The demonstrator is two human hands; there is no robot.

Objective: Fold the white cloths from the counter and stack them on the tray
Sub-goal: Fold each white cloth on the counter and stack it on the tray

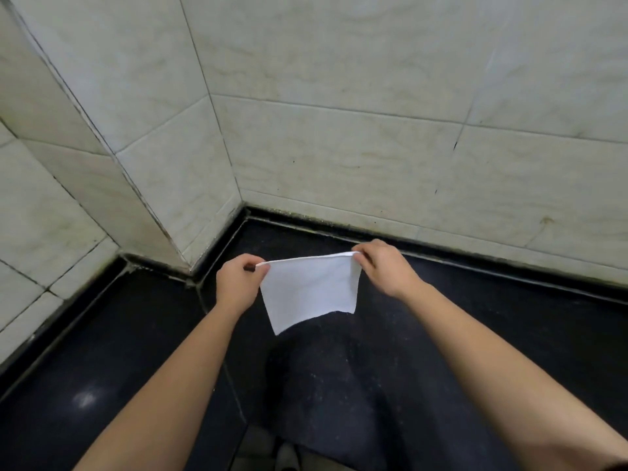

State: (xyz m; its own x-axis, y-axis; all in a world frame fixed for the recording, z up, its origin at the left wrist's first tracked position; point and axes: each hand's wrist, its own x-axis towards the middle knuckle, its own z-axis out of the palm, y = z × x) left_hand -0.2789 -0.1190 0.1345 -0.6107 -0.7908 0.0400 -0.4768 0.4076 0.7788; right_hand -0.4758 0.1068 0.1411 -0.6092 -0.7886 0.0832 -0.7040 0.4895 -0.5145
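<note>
A white cloth hangs in the air above the dark counter, stretched between both hands. My left hand pinches its upper left corner. My right hand pinches its upper right corner. The top edge looks doubled over, and the lower edge hangs free, slanting down to the left. No tray or other cloth is in view.
Pale tiled walls meet in a corner just behind the hands, with a jutting tiled column at the left. The black counter runs along both walls with a raised dark rim at the back.
</note>
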